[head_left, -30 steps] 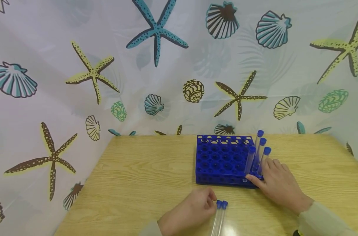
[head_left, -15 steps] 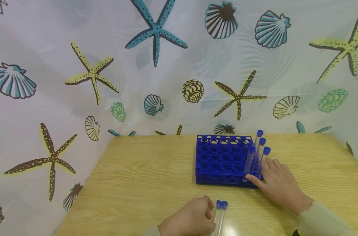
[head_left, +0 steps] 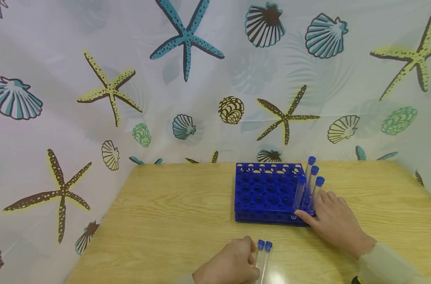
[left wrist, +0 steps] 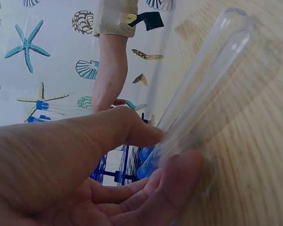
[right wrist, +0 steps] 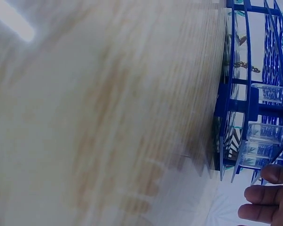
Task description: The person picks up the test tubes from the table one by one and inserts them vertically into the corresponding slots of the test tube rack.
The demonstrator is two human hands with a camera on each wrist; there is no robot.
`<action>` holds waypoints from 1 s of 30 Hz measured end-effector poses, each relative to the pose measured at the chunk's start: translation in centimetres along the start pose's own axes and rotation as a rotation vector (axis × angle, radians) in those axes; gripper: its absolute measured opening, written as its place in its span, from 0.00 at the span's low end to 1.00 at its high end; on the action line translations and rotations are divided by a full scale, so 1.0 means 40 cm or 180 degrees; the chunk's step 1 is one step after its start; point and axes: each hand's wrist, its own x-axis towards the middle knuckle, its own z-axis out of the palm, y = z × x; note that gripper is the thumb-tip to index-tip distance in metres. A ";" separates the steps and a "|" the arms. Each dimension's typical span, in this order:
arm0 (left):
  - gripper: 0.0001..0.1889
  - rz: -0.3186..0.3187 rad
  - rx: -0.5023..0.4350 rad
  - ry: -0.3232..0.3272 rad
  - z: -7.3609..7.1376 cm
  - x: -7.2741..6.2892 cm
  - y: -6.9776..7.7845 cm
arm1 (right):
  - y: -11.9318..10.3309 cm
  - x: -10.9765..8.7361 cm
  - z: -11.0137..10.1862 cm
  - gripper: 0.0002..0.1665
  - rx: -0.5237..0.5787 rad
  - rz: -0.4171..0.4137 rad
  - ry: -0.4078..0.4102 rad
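In the head view a blue test tube rack [head_left: 252, 217] stands on the table, with several clear, blue-capped test tubes [head_left: 298, 193] upright at its right end. My right hand [head_left: 332, 217] grips that end, thumb on the front edge and fingers around the side. Nearer to me, two more capped test tubes [head_left: 264, 265] lie side by side, caps towards the rack. My left hand [head_left: 229, 261] is at the left one. In the left wrist view its thumb and finger pinch a tube [left wrist: 198, 80], with the rounded ends pointing away over the wood.
The wooden table [head_left: 165, 205] ends at a hanging sheet [head_left: 208, 134] printed with starfish and shells, which also covers the left and right sides. A small black and yellow item [head_left: 357, 280] shows below the right sleeve [head_left: 389, 262].
My left hand has come down and back towards me along the lying tubes and closed on one. Their caps have shifted slightly left. The right hand stays on the rack.
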 end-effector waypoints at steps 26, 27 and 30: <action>0.13 0.0129 0.0510 0.0298 -0.001 0.016 0.002 | 0.000 0.001 0.004 0.50 -0.0012 0.0032 0.0014; 0.13 0.0161 0.0467 0.0314 -0.003 0.018 0.001 | 0.000 0.001 0.004 0.50 -0.0008 0.0034 0.0015; 0.13 0.0227 0.0322 0.0340 -0.008 0.023 0.002 | -0.001 0.001 0.004 0.50 0.0003 0.0039 0.0015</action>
